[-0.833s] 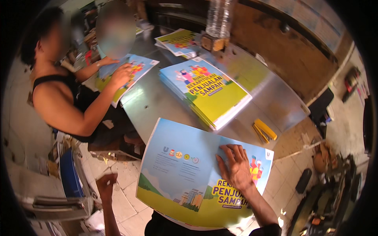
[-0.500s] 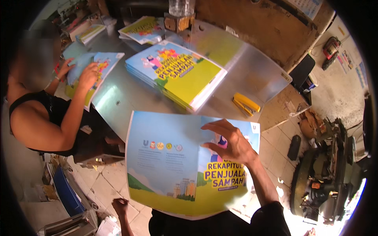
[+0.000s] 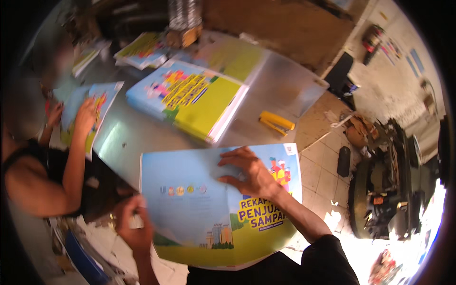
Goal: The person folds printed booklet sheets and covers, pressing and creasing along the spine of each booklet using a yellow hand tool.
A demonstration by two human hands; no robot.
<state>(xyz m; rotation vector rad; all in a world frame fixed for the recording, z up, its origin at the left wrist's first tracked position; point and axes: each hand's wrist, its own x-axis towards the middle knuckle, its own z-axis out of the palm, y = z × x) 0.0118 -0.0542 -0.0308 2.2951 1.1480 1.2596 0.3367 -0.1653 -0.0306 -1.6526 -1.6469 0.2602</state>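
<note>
An unfolded booklet cover point(image 3: 190, 209), blue above and green below with a cartoon print, lies spread at the table's near edge and hangs toward my lap. Over its upper middle, close to the centre line, my right hand point(image 3: 251, 173) is open, thumb and fingers apart, resting on or just above the sheet. Beside the cover's left edge my left hand point(image 3: 134, 223) is raised with bent fingers, smeared by motion; whether it holds anything cannot be made out. A yellow stapler point(image 3: 276, 123) lies beyond the cover on the right.
A thick stack of the same booklets point(image 3: 190, 97) stands on the metal table point(image 3: 114, 137), with smaller piles point(image 3: 142, 50) behind. At left a co-worker's hand point(image 3: 85, 116) rests on another booklet. A clear bottle point(image 3: 185, 14) stands on a wooden block point(image 3: 184, 37). Dark machinery point(image 3: 380, 190) is at right.
My left hand has risen from below to the cover's left edge. My right hand has shifted left across the cover, toward the centre line. The whole view has swung somewhat.
</note>
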